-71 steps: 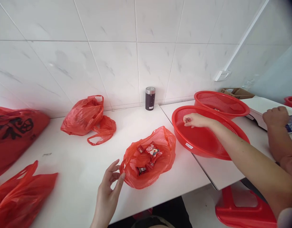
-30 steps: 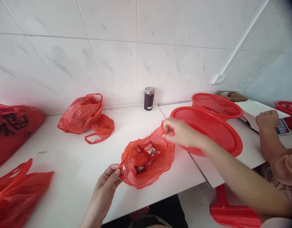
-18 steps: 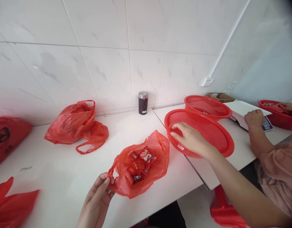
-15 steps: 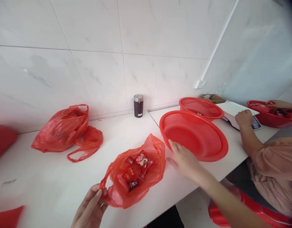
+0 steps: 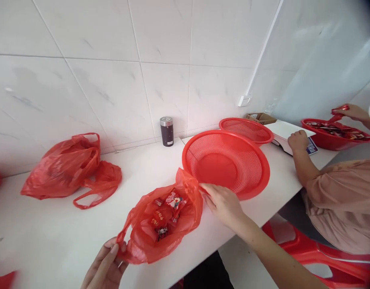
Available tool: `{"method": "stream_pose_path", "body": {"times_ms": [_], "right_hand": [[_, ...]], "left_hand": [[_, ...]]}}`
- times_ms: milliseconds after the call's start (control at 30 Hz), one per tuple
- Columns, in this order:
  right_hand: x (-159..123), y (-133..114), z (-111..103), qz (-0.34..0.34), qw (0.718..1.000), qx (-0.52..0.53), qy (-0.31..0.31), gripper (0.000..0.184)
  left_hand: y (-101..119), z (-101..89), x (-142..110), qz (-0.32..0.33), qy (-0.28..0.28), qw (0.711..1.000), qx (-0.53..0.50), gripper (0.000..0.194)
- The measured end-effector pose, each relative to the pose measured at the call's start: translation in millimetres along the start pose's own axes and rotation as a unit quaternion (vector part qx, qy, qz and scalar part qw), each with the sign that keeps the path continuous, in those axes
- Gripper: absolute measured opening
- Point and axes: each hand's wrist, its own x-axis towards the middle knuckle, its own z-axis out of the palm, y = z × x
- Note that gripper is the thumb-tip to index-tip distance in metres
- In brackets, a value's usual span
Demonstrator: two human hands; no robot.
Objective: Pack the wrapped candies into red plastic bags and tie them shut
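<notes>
A thin red plastic bag lies with its mouth spread on the white table, and several small wrapped sweets show inside. My left hand pinches the bag's handle loop at its near left end. At the opposite end, my right hand has its thumb and fingers closed on the bag's edge. Just behind that hand, a large red mesh basket shows a bare bottom and rests partly against a second red basket.
More red plastic bags sit at the left by the wall. A dark tumbler stands at the back. On the right, a co-worker's hand rests by a white scale; their other hand holds something red over a filled red basin.
My right hand has come from the large basket's rim to the bag's right edge and closed on it. The large basket now sits flatter. The view has swung slightly right.
</notes>
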Motion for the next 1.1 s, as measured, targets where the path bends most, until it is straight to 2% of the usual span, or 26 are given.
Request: {"method": "stream_pose_path", "body": {"times_ms": [133, 200, 267, 367, 433, 500, 567, 667, 700, 733, 800, 867, 900, 1000, 1100], "right_hand": [[7.1, -4.4, -5.8, -0.018, 0.996, 0.047, 0.077, 0.030], [9.3, -13.6, -5.7, -0.033, 0.993, 0.069, 0.087, 0.028], [11.7, -23.6, -2.1, -0.042, 0.995, 0.074, 0.057, 0.036], [19.4, -31.8, 8.3, -0.020, 0.997, 0.063, -0.043, 0.063], [29.4, -31.2, 12.6, 0.001, 0.991, 0.067, -0.111, 0.055], [43.2, -28.7, 8.0, 0.000, 0.985, 0.109, -0.132, 0.036], [58.8, -28.3, -8.0, -0.012, 0.981, 0.178, -0.071, 0.024], [79.3, -35.7, -42.6, -0.014, 0.959, 0.263, 0.103, 0.015], [84.3, -39.8, -52.4, -0.017, 0.953, 0.272, 0.134, 0.014], [88.3, -44.0, -59.7, -0.024, 0.952, 0.271, 0.137, 0.014], [93.7, -51.0, -65.8, -0.047, 0.964, 0.248, 0.083, 0.016], [97.1, -54.3, -62.6, -0.058, 0.974, 0.217, 0.028, 0.016], [98.4, -54.6, -59.1, -0.057, 0.976, 0.207, 0.021, 0.016], [100.9, -53.9, -48.7, -0.053, 0.977, 0.200, 0.048, 0.016], [98.1, -60.8, -42.5, -0.079, 0.972, 0.211, 0.071, 0.015]], "left_hand": [[1.1, 1.8, -10.4, 0.006, -0.024, 0.996, 0.082, 0.040], [1.0, -0.6, -10.3, 0.005, -0.019, 0.992, 0.124, 0.042], [2.7, -3.1, -6.4, 0.016, -0.014, 0.990, 0.139, 0.037], [14.7, -1.8, 3.4, 0.060, -0.015, 0.992, 0.107, 0.028], [31.7, 3.9, 9.4, 0.100, -0.015, 0.993, 0.064, 0.025], [55.3, 12.5, 12.5, 0.143, -0.009, 0.990, 0.012, 0.025], [82.1, 23.1, 11.2, 0.197, -0.004, 0.979, -0.046, 0.027], [117.6, 40.5, 2.4, 0.311, -0.019, 0.945, -0.103, 0.026], [125.8, 45.9, -1.1, 0.348, -0.029, 0.931, -0.107, 0.025], [131.5, 50.6, -4.3, 0.376, -0.040, 0.920, -0.102, 0.023], [135.9, 57.5, -8.8, 0.397, -0.059, 0.913, -0.080, 0.022], [133.8, 60.4, -10.4, 0.385, -0.078, 0.918, -0.059, 0.022], [131.6, 60.5, -10.5, 0.377, -0.085, 0.921, -0.051, 0.022], [125.3, 58.7, -10.4, 0.366, -0.091, 0.925, -0.041, 0.020], [120.5, 57.4, -12.0, 0.342, -0.076, 0.936, -0.023, 0.022]]}}
